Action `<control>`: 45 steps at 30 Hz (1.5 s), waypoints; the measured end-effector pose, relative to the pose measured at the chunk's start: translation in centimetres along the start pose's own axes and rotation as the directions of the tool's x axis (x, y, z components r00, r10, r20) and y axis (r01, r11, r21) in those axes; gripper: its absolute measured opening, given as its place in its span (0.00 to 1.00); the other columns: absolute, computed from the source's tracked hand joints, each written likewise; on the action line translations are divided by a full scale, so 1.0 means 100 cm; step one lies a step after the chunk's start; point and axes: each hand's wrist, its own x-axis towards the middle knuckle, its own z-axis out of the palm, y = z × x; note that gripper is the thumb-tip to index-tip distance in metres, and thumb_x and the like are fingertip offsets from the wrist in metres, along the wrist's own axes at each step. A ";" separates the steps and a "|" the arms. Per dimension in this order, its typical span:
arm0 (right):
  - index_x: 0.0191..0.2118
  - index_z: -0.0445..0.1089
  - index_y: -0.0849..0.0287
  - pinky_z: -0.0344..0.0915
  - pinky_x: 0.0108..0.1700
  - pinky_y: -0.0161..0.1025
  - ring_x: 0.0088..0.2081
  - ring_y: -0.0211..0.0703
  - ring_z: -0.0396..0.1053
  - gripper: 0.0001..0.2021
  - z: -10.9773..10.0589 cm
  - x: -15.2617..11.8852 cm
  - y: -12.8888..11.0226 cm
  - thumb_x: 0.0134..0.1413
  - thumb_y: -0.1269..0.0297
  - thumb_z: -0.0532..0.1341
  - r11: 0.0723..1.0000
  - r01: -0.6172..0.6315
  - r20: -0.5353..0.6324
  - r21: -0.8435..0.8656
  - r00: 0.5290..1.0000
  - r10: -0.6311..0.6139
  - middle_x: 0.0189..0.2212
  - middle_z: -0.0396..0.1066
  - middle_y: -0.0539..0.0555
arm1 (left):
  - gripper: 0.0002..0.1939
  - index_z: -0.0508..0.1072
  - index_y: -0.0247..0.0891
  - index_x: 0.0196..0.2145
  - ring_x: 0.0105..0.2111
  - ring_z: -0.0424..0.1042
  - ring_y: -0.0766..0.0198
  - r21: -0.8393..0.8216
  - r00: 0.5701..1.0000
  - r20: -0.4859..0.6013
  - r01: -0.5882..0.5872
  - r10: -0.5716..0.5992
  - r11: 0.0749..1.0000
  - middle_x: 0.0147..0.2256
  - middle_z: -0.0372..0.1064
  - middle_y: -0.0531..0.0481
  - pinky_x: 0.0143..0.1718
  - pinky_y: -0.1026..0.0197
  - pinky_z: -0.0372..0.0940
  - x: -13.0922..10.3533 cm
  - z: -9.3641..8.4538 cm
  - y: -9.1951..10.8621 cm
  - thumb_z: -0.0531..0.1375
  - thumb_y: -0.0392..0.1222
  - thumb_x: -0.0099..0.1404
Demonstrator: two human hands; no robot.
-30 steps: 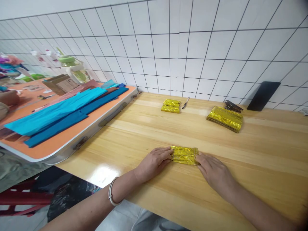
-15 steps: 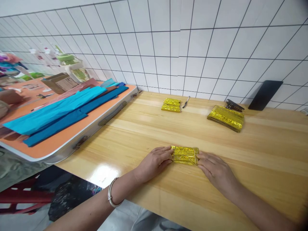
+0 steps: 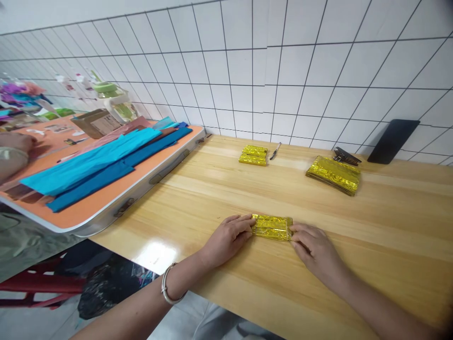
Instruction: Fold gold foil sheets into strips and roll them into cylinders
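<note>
A folded piece of shiny gold foil (image 3: 272, 227) lies flat on the wooden table (image 3: 198, 189), with creases running along its length. My left hand (image 3: 228, 238) grips its left end, fingers together. At the right end, my right hand (image 3: 313, 248) pinches the edge between thumb and fingers. Farther back are a small folded gold piece (image 3: 253, 155) and, to the right, a stack of gold foil sheets (image 3: 333, 174). A black clip (image 3: 347, 156) sits right behind the stack.
A pen (image 3: 275, 151) and a dark phone (image 3: 393, 140) leaning on the tiled wall are at the back. On the left, an orange-topped table (image 3: 95, 200) bears blue strips (image 3: 95, 160), a cardboard box (image 3: 95, 123) and a green-lidded jar (image 3: 106, 89). Another person's hand (image 3: 16, 144) rests there.
The view has shifted slightly, so the surroundings sit a little farther right. The other person's hand shows more at the left. My hands keep hold of the foil's ends.
</note>
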 end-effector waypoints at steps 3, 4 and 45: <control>0.31 0.68 0.54 0.64 0.46 0.46 0.47 0.46 0.67 0.06 0.000 0.000 0.001 0.53 0.71 0.55 0.998 -0.027 0.007 0.049 1.000 0.027 0.41 0.72 0.54 | 0.08 0.69 0.40 0.34 0.54 0.63 0.60 -0.034 0.999 0.001 0.034 -0.034 0.999 0.51 0.68 0.48 0.53 0.55 0.60 0.001 0.000 0.002 0.51 0.37 0.67; 0.30 0.68 0.54 0.65 0.45 0.45 0.46 0.45 0.68 0.05 0.001 0.001 0.002 0.53 0.70 0.56 0.996 -0.045 0.008 0.079 0.999 0.045 0.40 0.72 0.53 | 0.08 0.69 0.40 0.32 0.54 0.63 0.60 -0.044 0.999 -0.002 0.051 -0.051 0.998 0.50 0.68 0.49 0.52 0.55 0.61 0.001 0.000 0.002 0.51 0.37 0.67; 0.23 0.70 0.55 0.60 0.43 0.45 0.43 0.48 0.64 0.05 0.002 0.011 0.002 0.45 0.69 0.59 0.979 -0.171 0.023 0.108 0.985 0.170 0.37 0.68 0.53 | 0.06 0.69 0.38 0.25 0.45 0.67 0.59 0.041 0.956 -0.135 0.268 -0.261 0.962 0.45 0.67 0.50 0.48 0.57 0.61 0.003 0.012 0.014 0.55 0.33 0.59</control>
